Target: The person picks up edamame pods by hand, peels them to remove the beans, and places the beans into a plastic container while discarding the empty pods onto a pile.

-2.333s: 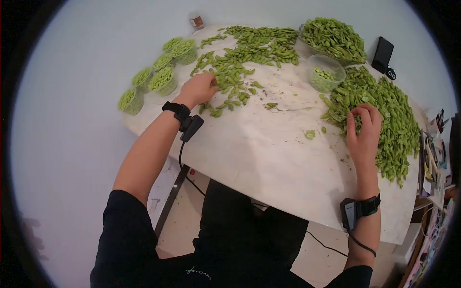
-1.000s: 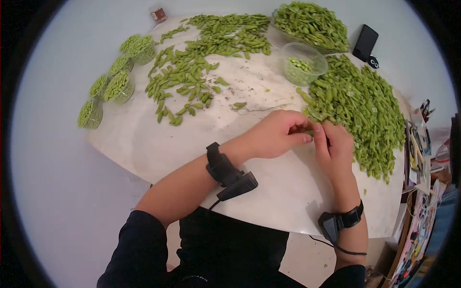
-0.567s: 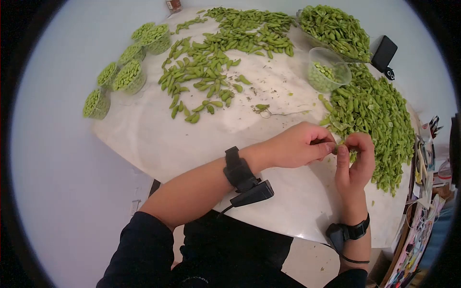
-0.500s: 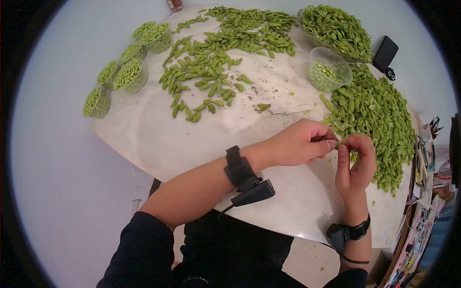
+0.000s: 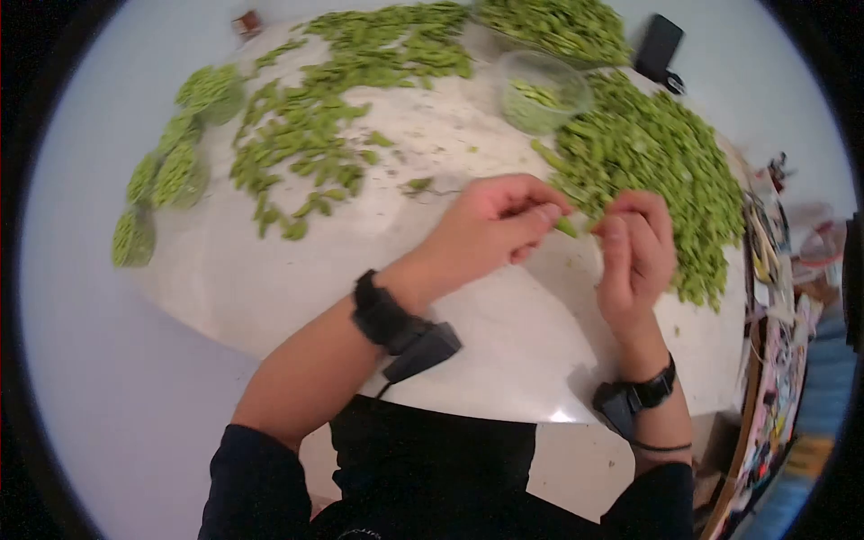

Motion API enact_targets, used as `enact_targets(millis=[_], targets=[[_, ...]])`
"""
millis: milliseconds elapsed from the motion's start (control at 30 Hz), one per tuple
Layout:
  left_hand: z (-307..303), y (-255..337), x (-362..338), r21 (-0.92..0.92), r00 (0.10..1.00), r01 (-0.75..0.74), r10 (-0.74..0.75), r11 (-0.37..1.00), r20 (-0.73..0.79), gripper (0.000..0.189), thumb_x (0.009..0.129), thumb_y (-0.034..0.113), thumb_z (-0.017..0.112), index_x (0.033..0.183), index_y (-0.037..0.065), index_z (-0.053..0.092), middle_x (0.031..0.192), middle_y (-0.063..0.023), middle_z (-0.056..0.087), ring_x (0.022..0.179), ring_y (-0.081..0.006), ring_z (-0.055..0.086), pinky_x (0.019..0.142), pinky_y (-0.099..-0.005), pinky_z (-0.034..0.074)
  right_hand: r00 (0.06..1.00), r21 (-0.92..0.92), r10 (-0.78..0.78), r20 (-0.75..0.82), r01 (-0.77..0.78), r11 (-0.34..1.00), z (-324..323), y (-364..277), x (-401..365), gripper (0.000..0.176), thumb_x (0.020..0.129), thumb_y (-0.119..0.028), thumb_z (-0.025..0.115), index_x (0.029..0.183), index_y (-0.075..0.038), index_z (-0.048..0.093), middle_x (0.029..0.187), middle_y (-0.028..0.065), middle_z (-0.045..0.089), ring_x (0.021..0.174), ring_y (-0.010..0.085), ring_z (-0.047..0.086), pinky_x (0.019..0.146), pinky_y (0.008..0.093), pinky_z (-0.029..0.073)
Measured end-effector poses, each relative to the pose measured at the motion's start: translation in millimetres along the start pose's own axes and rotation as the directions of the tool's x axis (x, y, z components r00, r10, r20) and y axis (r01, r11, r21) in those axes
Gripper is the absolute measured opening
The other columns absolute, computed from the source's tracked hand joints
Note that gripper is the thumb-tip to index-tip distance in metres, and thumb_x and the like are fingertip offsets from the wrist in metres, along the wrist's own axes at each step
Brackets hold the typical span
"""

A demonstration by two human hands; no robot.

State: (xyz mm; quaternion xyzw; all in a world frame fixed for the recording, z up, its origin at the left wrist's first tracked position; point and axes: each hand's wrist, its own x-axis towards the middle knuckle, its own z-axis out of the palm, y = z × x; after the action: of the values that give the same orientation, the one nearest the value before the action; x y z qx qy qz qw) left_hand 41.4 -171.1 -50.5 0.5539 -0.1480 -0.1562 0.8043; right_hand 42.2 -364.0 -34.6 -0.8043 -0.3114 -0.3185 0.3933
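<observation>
My left hand [image 5: 504,220] pinches a green pod [image 5: 565,226] between thumb and fingers, its tip sticking out to the right. My right hand [image 5: 637,252] is a short gap to the right, fingers curled and thumb raised; whether anything sits between its fingertips is too blurred to tell. Behind both hands stands a clear tub [image 5: 540,94] with some shelled beans in it. A big heap of opened green pods [image 5: 648,162] lies beside the tub, to the right and behind my right hand.
Whole pods [image 5: 315,117] are spread over the white table [image 5: 432,324] at the back left. Several tubs of shelled beans [image 5: 180,175] line the left edge. A heaped bowl of pods [image 5: 558,31] and a black phone [image 5: 660,47] are at the back. Clutter fills the right side.
My hands have moved apart, and a green pod now shows at my left fingertips. The whole view has shifted, so the table and its items appear further left and higher.
</observation>
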Motion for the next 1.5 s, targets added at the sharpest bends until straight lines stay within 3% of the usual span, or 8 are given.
enact_targets(millis=[100, 233, 533, 733, 1033, 1500], targets=[[1.8, 5.8, -2.0, 0.053, 1.0, -0.024, 0.025, 0.998, -0.004, 0.019, 0.094, 0.014, 0.053, 0.106, 0.0, 0.058, 0.07, 0.0014, 0.052, 0.059, -0.0067, 0.047, 0.053, -0.0203, 0.037, 1.0, 0.071, -0.002, 0.007, 0.001, 0.998, 1.9, -1.2, 0.7, 0.01, 0.085, -0.001, 0.054, 0.088, 0.0, 0.063, 0.096, 0.014, 0.054, 0.082, 0.0232, 0.054, 0.069, 0.0298, 0.045], [1.9, 5.2, -3.7, -0.03, 0.996, -0.073, 0.074, 0.997, 0.039, 0.021, 0.095, 0.015, 0.053, 0.108, 0.0, 0.058, 0.072, -0.0008, 0.054, 0.062, -0.0087, 0.049, 0.056, -0.0215, 0.039, 0.998, 0.136, 0.009, 0.055, -0.016, 0.991, 0.4, 2.0, -0.6, 0.015, 0.087, -0.002, 0.053, 0.098, -0.001, 0.063, 0.099, 0.0134, 0.052, 0.086, 0.0231, 0.053, 0.07, 0.0302, 0.045], [1.3, 1.6, -3.3, -0.013, 0.99, -0.132, 0.133, 0.991, 0.037, 0.025, 0.095, 0.016, 0.053, 0.113, -0.001, 0.057, 0.079, -0.0049, 0.059, 0.067, -0.0112, 0.053, 0.061, -0.0233, 0.043, 0.998, 0.18, 0.01, 0.064, -0.021, 0.983, 1.7, 1.5, -1.7, 0.017, 0.087, -0.003, 0.052, 0.099, -0.002, 0.064, 0.1, 0.0133, 0.052, 0.085, 0.0227, 0.053, 0.07, 0.03, 0.045], [0.8, 1.0, -2.6, 0.013, 0.989, -0.145, 0.145, 0.989, -0.014, 0.023, 0.096, 0.014, 0.051, 0.112, 0.0, 0.058, 0.083, -0.0047, 0.06, 0.069, -0.0105, 0.053, 0.06, -0.0236, 0.044, 0.995, 0.106, -0.068, 0.076, 0.059, 0.993, -0.4, 2.3, -2.5, 0.016, 0.082, -0.004, 0.06, 0.096, 0.0, 0.066, 0.096, 0.0131, 0.058, 0.083, 0.0227, 0.058, 0.07, 0.0297, 0.047], [-1.7, 3.9, -2.3, -0.028, 0.992, -0.104, 0.102, 0.994, -0.068, 0.022, 0.096, 0.015, 0.05, 0.112, 0.0, 0.057, 0.084, -0.0043, 0.061, 0.067, -0.0089, 0.053, 0.057, -0.0223, 0.043, 0.998, 0.218, 0.026, -0.054, -0.014, 0.976, 11.0, 4.1, -4.0, 0.04, 0.077, 0.002, 0.066, 0.116, 0.0, 0.055, 0.095, 0.0114, 0.066, 0.083, 0.0193, 0.062, 0.072, 0.029, 0.048], [0.8, -4.1, 0.6, 0.082, 0.999, 0.035, -0.037, 0.996, 0.021, 0.022, 0.097, 0.019, 0.05, 0.112, 0.003, 0.057, 0.081, -0.0013, 0.058, 0.066, -0.0081, 0.052, 0.059, -0.0213, 0.044, 0.997, 0.322, 0.064, -0.051, -0.045, 0.946, 16.9, 7.8, -9.1, 0.033, 0.075, 0.003, 0.071, 0.104, -0.001, 0.056, 0.084, 0.0085, 0.06, 0.075, 0.016, 0.059, 0.067, 0.0267, 0.048]])
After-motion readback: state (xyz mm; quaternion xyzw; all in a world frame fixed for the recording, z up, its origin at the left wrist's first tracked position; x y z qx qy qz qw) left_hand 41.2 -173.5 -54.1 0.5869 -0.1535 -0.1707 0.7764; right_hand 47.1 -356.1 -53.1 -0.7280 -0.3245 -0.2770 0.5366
